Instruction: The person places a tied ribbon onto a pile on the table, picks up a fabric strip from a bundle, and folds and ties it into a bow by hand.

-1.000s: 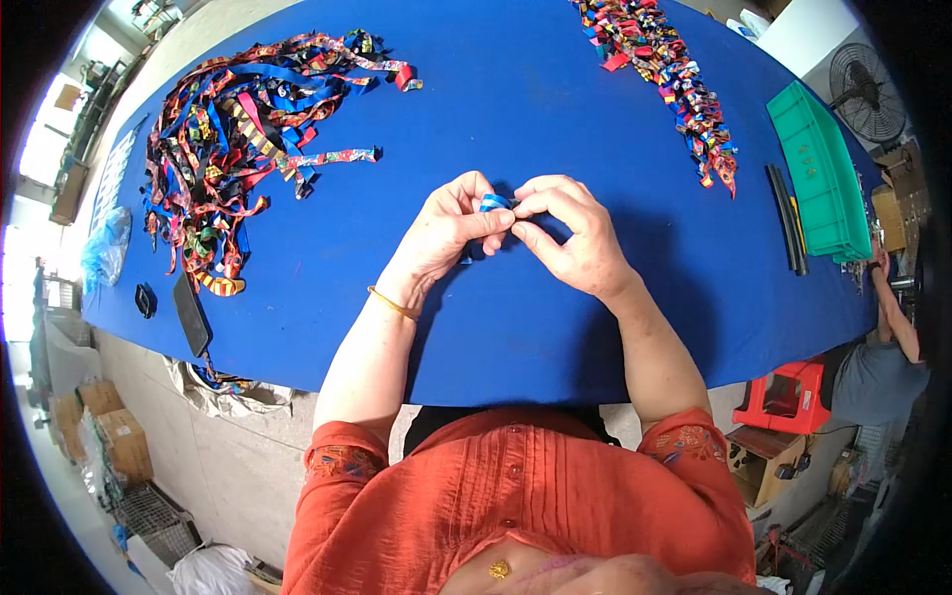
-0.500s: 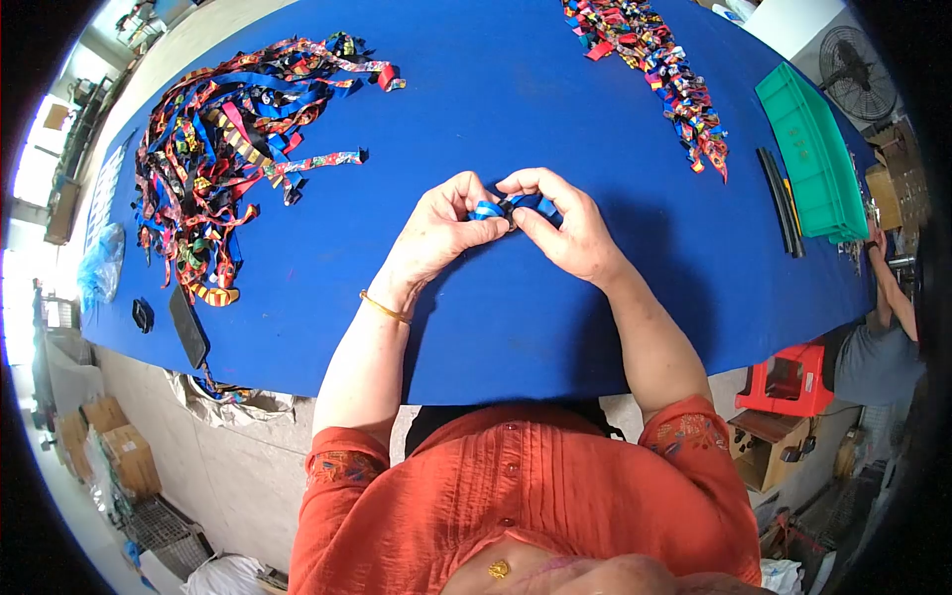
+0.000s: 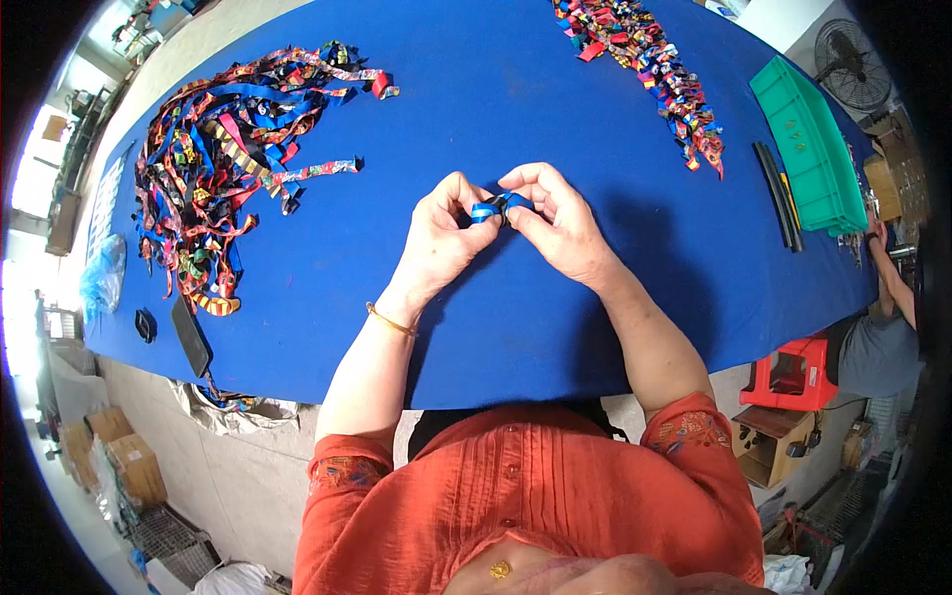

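Observation:
Both hands meet over the middle of the blue table (image 3: 446, 337). My left hand (image 3: 443, 233) pinches one side of a small looped blue ribbon piece (image 3: 485, 212) with a pale stripe and a dark middle. The other side of the ribbon piece is pinched between the thumb and fingers of my right hand (image 3: 561, 223). My fingertips hide part of it, and I cannot make out its dark middle. On the left lies a tangled pile of patterned ribbon straps (image 3: 198, 169). A long row of small looped ribbon pieces (image 3: 662, 74) stretches across the far right.
A green plastic crate (image 3: 808, 149) stands at the right, beside dark rods (image 3: 776, 196). A black phone-like slab (image 3: 190, 337) and a small black item (image 3: 145, 325) lie at the left edge. Another person's arm (image 3: 892, 273) reaches in near a red stool (image 3: 790, 377).
The blue ribbon piece is turned slightly, so more of its loops show between my fingertips. My hands stay in nearly the same place, and the view has shifted a little.

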{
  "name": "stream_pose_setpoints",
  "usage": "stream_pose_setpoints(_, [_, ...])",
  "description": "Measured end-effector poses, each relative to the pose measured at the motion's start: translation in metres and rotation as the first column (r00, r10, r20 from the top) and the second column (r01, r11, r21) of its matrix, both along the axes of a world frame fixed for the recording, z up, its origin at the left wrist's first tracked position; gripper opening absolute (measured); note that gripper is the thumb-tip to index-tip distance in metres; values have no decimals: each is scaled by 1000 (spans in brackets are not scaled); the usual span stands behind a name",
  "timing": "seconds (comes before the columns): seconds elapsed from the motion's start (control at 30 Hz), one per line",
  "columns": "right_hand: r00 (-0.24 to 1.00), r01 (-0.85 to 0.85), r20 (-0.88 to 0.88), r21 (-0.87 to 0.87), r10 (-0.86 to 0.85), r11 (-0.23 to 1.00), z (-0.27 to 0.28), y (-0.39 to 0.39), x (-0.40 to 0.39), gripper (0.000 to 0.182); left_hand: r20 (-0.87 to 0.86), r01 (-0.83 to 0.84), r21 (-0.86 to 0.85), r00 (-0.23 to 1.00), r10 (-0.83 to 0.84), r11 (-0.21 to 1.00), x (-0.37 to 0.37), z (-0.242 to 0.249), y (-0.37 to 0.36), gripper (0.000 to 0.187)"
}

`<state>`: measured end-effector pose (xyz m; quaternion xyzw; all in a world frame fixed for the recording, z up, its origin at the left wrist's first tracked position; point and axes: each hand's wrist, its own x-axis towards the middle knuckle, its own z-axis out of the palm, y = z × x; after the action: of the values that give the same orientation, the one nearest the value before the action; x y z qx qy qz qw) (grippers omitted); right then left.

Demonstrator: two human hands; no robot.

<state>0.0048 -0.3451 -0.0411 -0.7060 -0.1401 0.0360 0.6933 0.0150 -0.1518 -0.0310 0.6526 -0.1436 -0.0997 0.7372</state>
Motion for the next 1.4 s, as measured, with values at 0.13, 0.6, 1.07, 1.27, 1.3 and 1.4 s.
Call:
stream_pose_setpoints(0.13, [1000,-11,-2,29,11,1000,1,2,-2,31,92,-87,46,992,83,995,-2,-4,-5,24])
stream_pose_setpoints(0.6, [880,80,-452,437,142,896,11,0,-2,27,593,-335,294,799,104,895,-8,2,-8,22])
stream_pose_setpoints(1.07, [875,-65,-425,374,233,925,4,-12,5,19,740,-349,407,668,-80,844,-5,-4,-6,29])
stream_pose_setpoints(1.27, [907,-81,-377,284,189,955,1,-14,7,19,764,-349,396,638,-94,849,-4,-3,-7,29])
stream_pose_setpoints(1.3, [915,-73,-361,296,183,952,0,-13,7,19,773,-353,393,627,-98,849,-3,-2,-8,29])
stream_pose_setpoints(1.4, [934,30,-354,214,48,976,9,-5,2,16,781,-391,383,621,-67,837,-2,-5,-8,28])
